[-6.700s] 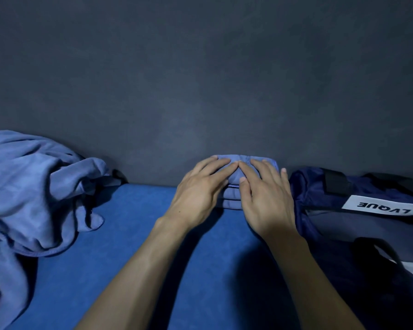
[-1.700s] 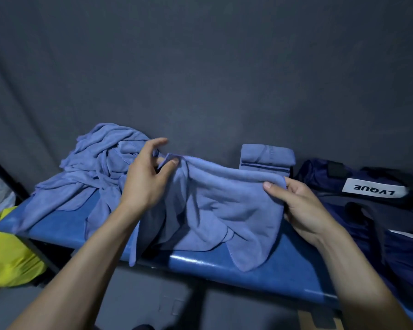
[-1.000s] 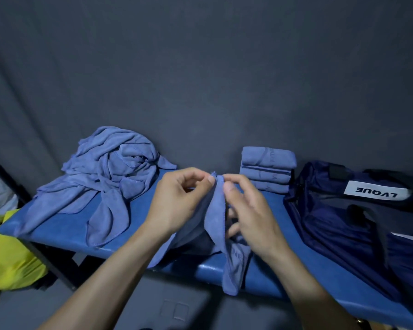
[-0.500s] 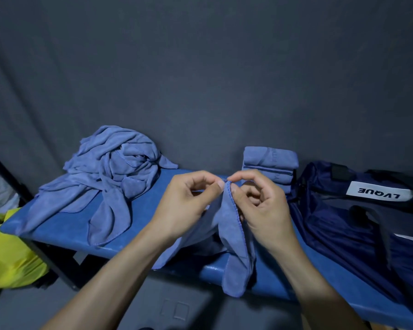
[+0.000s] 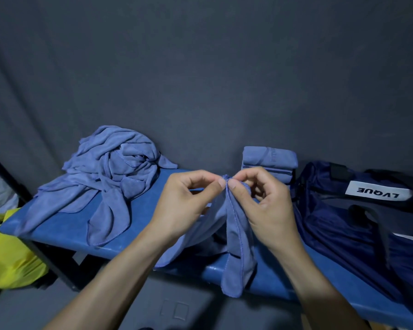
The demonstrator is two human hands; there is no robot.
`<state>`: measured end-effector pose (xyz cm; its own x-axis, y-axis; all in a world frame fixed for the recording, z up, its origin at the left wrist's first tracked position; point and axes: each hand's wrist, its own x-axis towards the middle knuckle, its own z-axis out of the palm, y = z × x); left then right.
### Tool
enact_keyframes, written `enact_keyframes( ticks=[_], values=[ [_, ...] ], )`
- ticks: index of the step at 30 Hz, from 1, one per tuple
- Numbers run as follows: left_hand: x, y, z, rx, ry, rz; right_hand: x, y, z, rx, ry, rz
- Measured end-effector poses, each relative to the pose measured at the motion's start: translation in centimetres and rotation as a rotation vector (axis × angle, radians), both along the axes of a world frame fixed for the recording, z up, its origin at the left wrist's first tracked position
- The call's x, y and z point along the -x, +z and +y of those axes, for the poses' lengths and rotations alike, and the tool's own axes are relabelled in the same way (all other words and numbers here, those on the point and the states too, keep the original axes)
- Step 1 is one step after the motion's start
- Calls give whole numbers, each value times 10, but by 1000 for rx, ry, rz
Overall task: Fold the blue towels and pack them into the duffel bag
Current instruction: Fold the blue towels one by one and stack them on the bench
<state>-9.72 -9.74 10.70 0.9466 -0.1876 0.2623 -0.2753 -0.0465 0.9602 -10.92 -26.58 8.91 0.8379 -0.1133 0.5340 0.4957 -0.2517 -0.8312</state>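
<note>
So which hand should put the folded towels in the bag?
Probably the right hand: the folded stack and the duffel bag both lie on its side. For now, both hands pinch the towel; the left hand is nearer the unfolded pile.

The right hand [image 5: 266,210] covers the lower front of the folded towel stack [image 5: 270,156] at the counter's [image 5: 65,231] back edge. The duffel bag [image 5: 343,225] runs off the right edge, its opening too dark to see into. A yellow thing [image 5: 7,258] beside the counter's left end is cut by the left edge and cannot be identified.
</note>
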Motion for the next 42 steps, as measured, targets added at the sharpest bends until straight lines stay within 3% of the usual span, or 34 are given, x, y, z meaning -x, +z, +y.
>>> enact_keyframes(
  ticks=[6, 11, 16, 19, 23, 27, 30, 33, 37, 42],
  values=[
    [1, 0, 0, -12, -73, 3, -1, 2, -2, 50, -8, -22],
    [-2, -3, 5, -130, -99, -114, -4, 1, -3, 113, 85, 23],
    [-1, -6, 3, -135, -153, -156, -4, 4, -8, 62, 68, 40],
    [0, -6, 2, -171, -111, -217, -5, 10, -11, 82, -52, -43],
    [4, -3, -2, -347, 39, -449, -1, 30, -11, 168, -174, -185],
    [10, 1, -5, -347, 61, -462, 5, 42, -6, 341, -183, -282],
    [12, 1, -8, -391, 68, -486, 8, 48, -3, 330, -140, -274],
    [5, -1, -5, -343, -9, -430, 8, 51, -7, 212, -97, -225],
    [-4, -1, 14, -297, -243, -201, -3, 48, -23, 28, -49, -172],
    [-7, -5, 36, -401, -400, -85, -20, 36, -53, -170, -65, -172]
  ],
)
